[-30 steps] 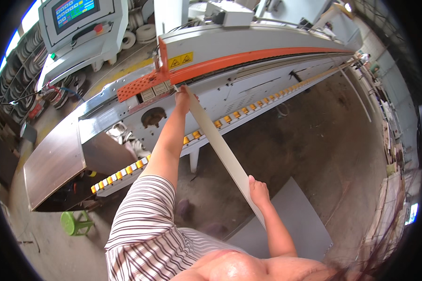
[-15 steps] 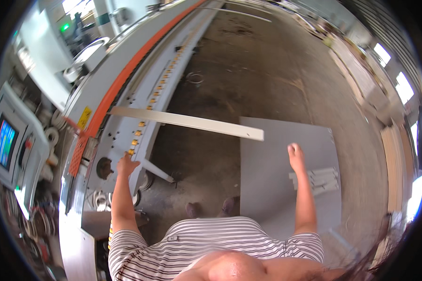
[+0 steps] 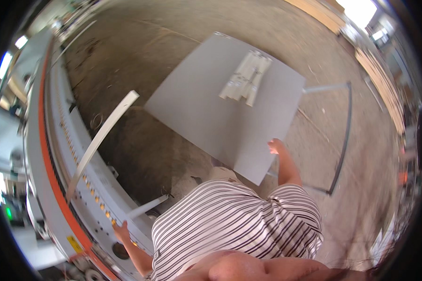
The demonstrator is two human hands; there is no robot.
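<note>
A worker in a striped shirt stands between a long machine with an orange stripe on the left and a grey board on the right, one arm stretched toward each. A long pale strip lies slanted along the machine's row of yellow rollers, its far end jutting out past the bed over the concrete floor with nothing visible under it; my guess is that this overhang is the weak point, since a nudge or a roller turning could tip the strip off the edge or swing its far end toward the grey board. The left hand rests low on the near end of the machine, close to the rollers, with the fingers loosely spread and nothing seen between them; so near to moving parts, a caught fingertip looks like the other hazard. The right hand is at the near right edge of the grey board, fingers part-curled and seemingly touching the edge rather than gripping it, though the picture is too small to be sure. A bundle of white strips lies on the far part of the board, well apart from both hands.
</note>
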